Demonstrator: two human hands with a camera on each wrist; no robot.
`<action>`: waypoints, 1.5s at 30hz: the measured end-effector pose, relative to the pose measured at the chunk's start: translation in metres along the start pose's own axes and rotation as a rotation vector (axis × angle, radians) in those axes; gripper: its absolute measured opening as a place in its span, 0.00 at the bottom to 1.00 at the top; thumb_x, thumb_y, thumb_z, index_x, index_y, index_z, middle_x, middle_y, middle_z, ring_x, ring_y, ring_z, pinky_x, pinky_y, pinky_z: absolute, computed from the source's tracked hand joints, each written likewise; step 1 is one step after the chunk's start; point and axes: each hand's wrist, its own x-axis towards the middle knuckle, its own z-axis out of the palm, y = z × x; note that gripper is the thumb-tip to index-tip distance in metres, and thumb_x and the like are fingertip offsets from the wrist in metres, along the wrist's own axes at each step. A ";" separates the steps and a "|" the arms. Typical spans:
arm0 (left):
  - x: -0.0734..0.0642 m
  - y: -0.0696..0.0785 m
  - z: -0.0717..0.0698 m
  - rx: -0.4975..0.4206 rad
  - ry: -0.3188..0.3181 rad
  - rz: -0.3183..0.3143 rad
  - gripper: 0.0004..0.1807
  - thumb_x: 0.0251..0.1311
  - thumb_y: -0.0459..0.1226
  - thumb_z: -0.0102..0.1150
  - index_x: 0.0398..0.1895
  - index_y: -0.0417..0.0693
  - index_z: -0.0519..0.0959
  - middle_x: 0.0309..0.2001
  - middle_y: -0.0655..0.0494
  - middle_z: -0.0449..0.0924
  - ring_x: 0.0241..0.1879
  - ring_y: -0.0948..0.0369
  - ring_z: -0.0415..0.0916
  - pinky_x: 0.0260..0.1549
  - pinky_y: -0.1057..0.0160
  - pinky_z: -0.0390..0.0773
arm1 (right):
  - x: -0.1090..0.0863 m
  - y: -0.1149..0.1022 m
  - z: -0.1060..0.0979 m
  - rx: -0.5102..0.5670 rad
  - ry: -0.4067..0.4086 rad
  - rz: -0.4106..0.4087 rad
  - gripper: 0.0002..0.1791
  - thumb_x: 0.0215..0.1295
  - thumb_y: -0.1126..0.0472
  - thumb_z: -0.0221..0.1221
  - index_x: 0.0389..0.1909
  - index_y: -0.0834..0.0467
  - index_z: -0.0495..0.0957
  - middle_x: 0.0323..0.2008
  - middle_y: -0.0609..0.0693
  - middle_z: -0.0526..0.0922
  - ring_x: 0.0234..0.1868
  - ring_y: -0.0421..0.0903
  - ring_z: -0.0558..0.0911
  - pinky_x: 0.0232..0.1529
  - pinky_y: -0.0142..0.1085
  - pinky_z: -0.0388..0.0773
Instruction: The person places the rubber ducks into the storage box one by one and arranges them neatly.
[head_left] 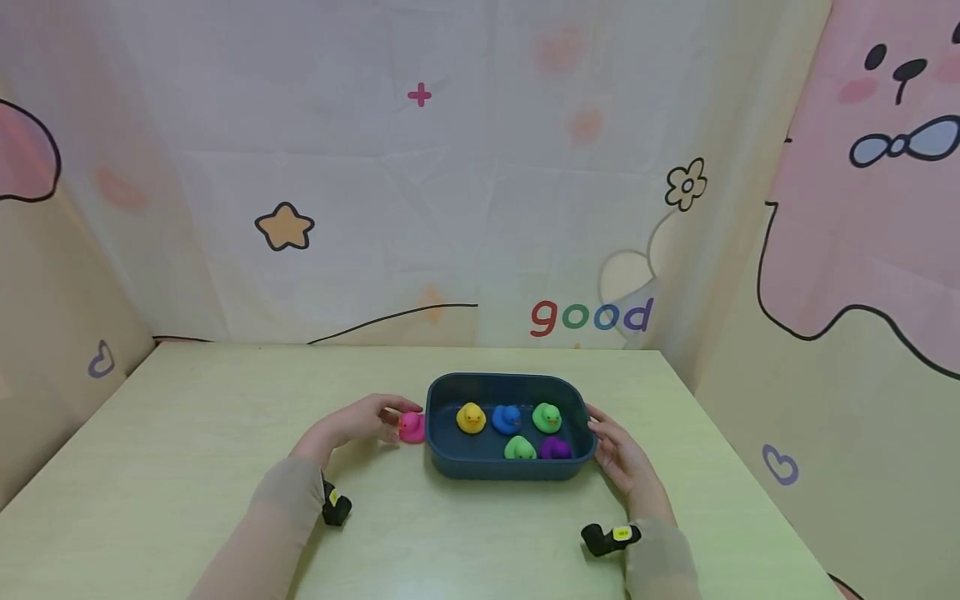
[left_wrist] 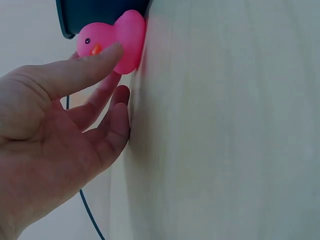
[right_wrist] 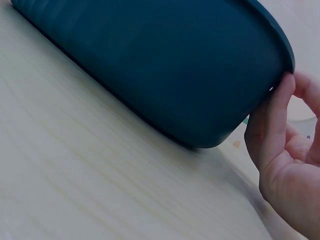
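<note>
A pink rubber duck (head_left: 411, 427) sits on the table against the left end of a dark blue plastic tub (head_left: 504, 469). My left hand (head_left: 363, 421) pinches the pink duck, its thumb (left_wrist: 85, 72) across the duck's near side and the index finger behind. In the tub are a yellow duck (head_left: 471, 418), a blue duck (head_left: 506, 419), a green duck (head_left: 547, 417), a light green duck (head_left: 520, 448) and a purple duck (head_left: 556, 448); the near wall partly hides the last two. Fingertips of my right hand (head_left: 624, 456) rest on the tub's right end.
The pale wooden table (head_left: 465, 542) carries the tub near its middle. A printed cloth (head_left: 450, 183) hangs along its back edge and at both sides. Each wrist wears a small black camera, one on the left (head_left: 336, 506) and one on the right (head_left: 603, 540).
</note>
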 end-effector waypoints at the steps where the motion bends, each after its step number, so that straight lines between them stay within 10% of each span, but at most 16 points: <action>1: 0.000 0.000 0.000 0.006 -0.005 -0.005 0.29 0.56 0.28 0.63 0.63 0.46 0.74 0.62 0.44 0.74 0.61 0.45 0.70 0.61 0.45 0.69 | 0.000 0.000 0.000 -0.001 -0.003 0.000 0.20 0.76 0.69 0.41 0.44 0.48 0.80 0.36 0.44 0.84 0.33 0.34 0.82 0.37 0.22 0.80; 27: -0.006 -0.002 0.000 -0.018 0.111 -0.104 0.25 0.58 0.40 0.67 0.58 0.42 0.76 0.57 0.44 0.75 0.53 0.52 0.72 0.47 0.56 0.76 | 0.005 0.006 0.001 -0.017 0.065 0.015 0.17 0.75 0.69 0.44 0.44 0.47 0.79 0.37 0.44 0.83 0.32 0.34 0.81 0.38 0.23 0.80; 45: -0.013 -0.013 0.000 -0.474 0.298 -0.213 0.35 0.60 0.30 0.64 0.67 0.27 0.60 0.55 0.38 0.70 0.44 0.59 0.77 0.49 0.64 0.81 | 0.003 0.003 -0.003 0.002 0.035 0.009 0.18 0.76 0.68 0.43 0.45 0.47 0.79 0.37 0.44 0.83 0.32 0.34 0.82 0.38 0.23 0.80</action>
